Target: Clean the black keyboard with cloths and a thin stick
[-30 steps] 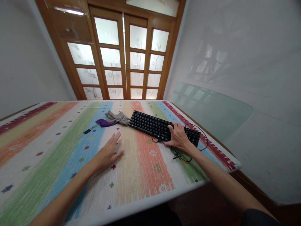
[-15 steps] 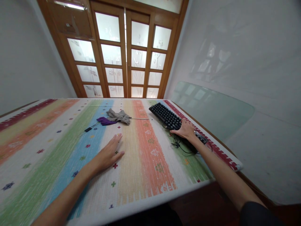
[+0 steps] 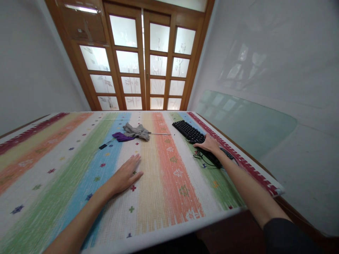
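Observation:
On the right of the table a black keyboard (image 3: pixel 188 131) lies at a slant, its far end pointing to the back left. My right hand (image 3: pixel 210 144) grips it across the middle, the thumb along the near left edge and the other fingers partly hidden over the far side. A thin black cable (image 3: pixel 203 160) loops out on the tablecloth beside the keyboard. My left hand (image 3: pixel 129 174) rests palm down on the cloth with the fingers stretched out, holding nothing. Beyond it lie a crumpled grey cloth (image 3: pixel 137 131) and a purple piece of fabric (image 3: pixel 122 137).
A striped tablecloth (image 3: pixel 152 183) covers the table. Left of the fabric is a small black object (image 3: pixel 103 146); a thin rod (image 3: pixel 162 134) sticks out right of the grey cloth. A glass panel (image 3: pixel 246 123) leans on the right wall. Wooden doors (image 3: pixel 145 81) stand behind.
The keyboard has come down and lies flatter on the table, my right hand still on it. My left hand stays on the cloth. The whole view has shifted slightly.

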A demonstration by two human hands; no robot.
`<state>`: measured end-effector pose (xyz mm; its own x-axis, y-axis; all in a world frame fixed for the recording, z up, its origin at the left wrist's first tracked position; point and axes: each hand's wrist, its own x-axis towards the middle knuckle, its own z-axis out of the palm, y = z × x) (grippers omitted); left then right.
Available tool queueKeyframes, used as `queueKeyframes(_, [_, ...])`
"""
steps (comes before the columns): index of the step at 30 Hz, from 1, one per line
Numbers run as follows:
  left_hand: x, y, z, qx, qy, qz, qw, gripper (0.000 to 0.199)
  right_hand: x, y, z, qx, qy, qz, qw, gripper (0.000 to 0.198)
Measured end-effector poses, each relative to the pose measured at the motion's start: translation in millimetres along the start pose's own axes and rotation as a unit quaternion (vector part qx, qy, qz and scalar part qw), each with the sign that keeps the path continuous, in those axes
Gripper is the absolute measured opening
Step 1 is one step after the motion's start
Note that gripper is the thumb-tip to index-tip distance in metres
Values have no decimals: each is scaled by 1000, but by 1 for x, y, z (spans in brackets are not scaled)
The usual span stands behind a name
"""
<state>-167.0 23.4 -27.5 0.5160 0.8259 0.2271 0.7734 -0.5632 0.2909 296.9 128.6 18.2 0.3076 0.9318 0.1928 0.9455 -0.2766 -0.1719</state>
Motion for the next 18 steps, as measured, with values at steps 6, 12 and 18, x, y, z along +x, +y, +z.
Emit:
queueKeyframes(6, [0, 2, -2, 2, -26, -17, 1000, 66, 15, 3, -7, -15, -38, -16, 999, 106])
queueKeyframes(12, [0, 6, -7, 10, -29, -19, 999, 66, 26, 5, -11, -33, -54, -54, 997, 107])
queueKeyframes(18, [4, 3, -15, 7, -53, -19, 998, 66, 36, 9, -8, -42, -60, -63, 995, 107])
